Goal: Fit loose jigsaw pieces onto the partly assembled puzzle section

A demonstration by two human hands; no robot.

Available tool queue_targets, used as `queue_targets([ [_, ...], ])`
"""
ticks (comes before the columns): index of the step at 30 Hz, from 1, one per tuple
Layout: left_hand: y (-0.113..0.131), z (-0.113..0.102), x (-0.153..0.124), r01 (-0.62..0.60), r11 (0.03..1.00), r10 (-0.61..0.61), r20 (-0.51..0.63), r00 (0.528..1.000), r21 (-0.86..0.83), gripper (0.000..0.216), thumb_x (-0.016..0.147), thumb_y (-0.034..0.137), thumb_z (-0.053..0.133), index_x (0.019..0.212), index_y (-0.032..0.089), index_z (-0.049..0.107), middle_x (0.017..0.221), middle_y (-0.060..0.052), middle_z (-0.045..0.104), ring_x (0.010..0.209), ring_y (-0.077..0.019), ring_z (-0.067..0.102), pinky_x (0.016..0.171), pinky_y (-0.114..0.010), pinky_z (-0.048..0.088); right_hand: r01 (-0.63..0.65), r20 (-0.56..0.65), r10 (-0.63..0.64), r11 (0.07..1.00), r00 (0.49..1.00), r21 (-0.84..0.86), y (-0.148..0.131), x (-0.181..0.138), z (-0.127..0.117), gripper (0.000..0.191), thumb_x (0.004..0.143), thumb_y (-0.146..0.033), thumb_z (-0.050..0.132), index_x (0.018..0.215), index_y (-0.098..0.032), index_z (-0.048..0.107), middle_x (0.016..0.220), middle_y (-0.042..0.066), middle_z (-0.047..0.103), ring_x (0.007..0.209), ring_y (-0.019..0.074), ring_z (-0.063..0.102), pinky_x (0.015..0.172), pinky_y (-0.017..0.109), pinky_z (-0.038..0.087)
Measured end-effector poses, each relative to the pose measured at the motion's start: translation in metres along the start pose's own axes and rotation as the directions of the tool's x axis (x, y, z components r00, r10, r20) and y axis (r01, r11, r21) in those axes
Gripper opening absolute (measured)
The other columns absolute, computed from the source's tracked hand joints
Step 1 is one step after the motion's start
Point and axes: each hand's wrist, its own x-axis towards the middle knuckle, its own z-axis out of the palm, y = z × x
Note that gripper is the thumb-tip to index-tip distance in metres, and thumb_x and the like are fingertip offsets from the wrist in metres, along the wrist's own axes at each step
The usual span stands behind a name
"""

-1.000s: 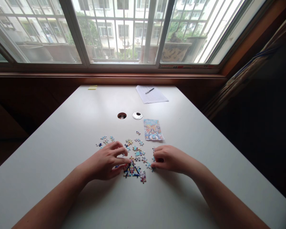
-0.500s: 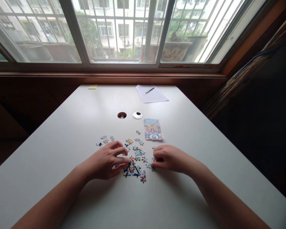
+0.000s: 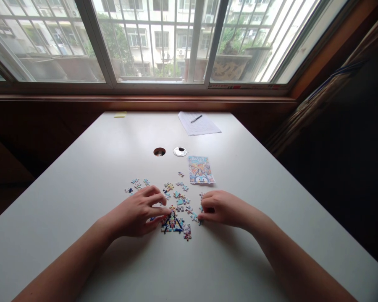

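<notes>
A small joined section of a jigsaw puzzle (image 3: 172,224) lies flat on the white table, dark blue and multicoloured. My left hand (image 3: 145,212) rests at its left side with fingers apart, the index fingertip touching the section's top. A short joined strip of puzzle pieces (image 3: 187,232) sits at its lower right corner. My right hand (image 3: 219,205) is curled down at the right edge of the scattered pieces, thumb and fingertips at a light blue puzzle piece (image 3: 200,222). Its fingers partly hide the pieces there.
Loose puzzle pieces (image 3: 180,199) spread beyond the joined section, others (image 3: 137,184) past my left hand. A creased picture sheet (image 3: 201,170) lies behind them. Further back are a round cable hole (image 3: 159,152), its metal cover (image 3: 180,151), papers (image 3: 204,126), a pen (image 3: 196,118) and a yellow note (image 3: 120,114).
The whole view has shifted slightly, so everything sits a little further left. Both hands stay almost still beside the same pieces.
</notes>
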Motion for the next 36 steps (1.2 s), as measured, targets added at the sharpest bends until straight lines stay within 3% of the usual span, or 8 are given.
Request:
queue_targets([
  [7,-0.002,0.001,0.000,-0.023,0.998,0.027,-0.069,0.997,0.058,0.041,0.089,0.019,0.063,0.129,0.031,0.060,0.108,-0.005,0.065,0.104,-0.0246,0.054,0.090,-0.041,0.051,0.073,-0.048,-0.069,0.994,0.996,0.079,0.001,-0.002,-0.006,0.041,0.097,-0.032,0.056,0.061,-0.018,0.041,0.066,-0.003,0.042,0.060,0.0101,0.038,0.059,0.026,0.028],
  [12,-0.012,0.002,-0.004,-0.001,0.986,0.043,-0.249,0.968,0.167,0.036,0.089,0.011,0.060,0.122,0.025,0.061,0.097,-0.004,0.067,0.090,-0.0214,0.056,0.079,-0.037,0.051,0.079,-0.251,-0.032,0.980,0.967,0.181,0.005,-0.004,-0.012,0.043,0.100,-0.032,0.050,0.061,-0.020,0.038,0.062,-0.003,0.040,0.060,0.0116,0.039,0.060,0.026,0.032],
  [15,-0.018,-0.001,-0.007,0.045,0.980,0.044,-0.437,0.898,0.192,0.030,0.084,0.007,0.063,0.110,0.022,0.060,0.089,-0.003,0.066,0.082,-0.0194,0.055,0.073,-0.035,0.051,0.046,-0.347,0.020,0.983,0.938,0.179,0.010,-0.003,-0.009,0.043,0.100,-0.031,0.049,0.060,-0.020,0.037,0.061,-0.003,0.039,0.059,0.0118,0.039,0.059,0.027,0.032],
  [19,-0.022,-0.008,-0.010,0.140,0.975,0.010,-0.665,0.747,0.172,0.026,0.080,0.004,0.065,0.098,0.020,0.055,0.084,-0.003,0.062,0.078,-0.0185,0.055,0.070,-0.034,0.050,-0.009,-0.446,0.063,0.993,0.893,0.121,0.016,-0.001,-0.004,0.041,0.100,-0.029,0.048,0.062,-0.020,0.036,0.063,-0.003,0.038,0.058,0.0116,0.037,0.059,0.027,0.030],
  [23,-0.023,-0.013,-0.010,0.208,0.958,0.024,-0.776,0.630,0.199,0.029,0.078,0.003,0.064,0.099,0.019,0.053,0.084,-0.003,0.059,0.076,-0.0185,0.056,0.068,-0.034,0.050,-0.062,-0.507,0.084,0.996,0.858,0.060,0.018,-0.001,-0.003,0.038,0.098,-0.026,0.048,0.062,-0.021,0.037,0.063,-0.003,0.039,0.059,0.0123,0.039,0.060,0.027,0.031],
  [26,-0.024,-0.011,-0.011,0.229,0.948,0.034,-0.787,0.616,0.220,0.030,0.077,0.003,0.064,0.100,0.019,0.054,0.085,-0.004,0.058,0.076,-0.0190,0.056,0.068,-0.034,0.051,-0.094,-0.519,0.091,0.995,0.850,0.019,0.017,-0.001,-0.003,0.029,0.096,-0.023,0.049,0.068,-0.020,0.049,0.066,-0.001,0.048,0.060,0.0127,0.042,0.061,0.027,0.033],
  [30,-0.026,-0.008,-0.013,0.237,0.946,0.032,-0.794,0.608,0.220,0.032,0.077,0.003,0.064,0.101,0.020,0.054,0.086,-0.004,0.058,0.077,-0.0192,0.057,0.069,-0.035,0.051,-0.106,-0.473,0.081,0.994,0.877,-0.026,0.017,-0.003,-0.001,0.013,0.093,-0.020,0.052,0.086,-0.020,0.064,0.073,0.001,0.059,0.064,0.0135,0.049,0.062,0.026,0.035],
  [36,-0.028,-0.006,-0.015,0.226,0.949,0.030,-0.777,0.629,0.220,0.039,0.077,0.002,0.064,0.109,0.020,0.053,0.086,-0.003,0.060,0.076,-0.0184,0.057,0.068,-0.034,0.052,-0.111,-0.458,0.065,0.991,0.887,-0.075,0.020,-0.005,0.000,0.020,0.085,-0.011,0.052,0.093,-0.021,0.068,0.080,0.002,0.065,0.065,0.0135,0.052,0.062,0.026,0.038],
])
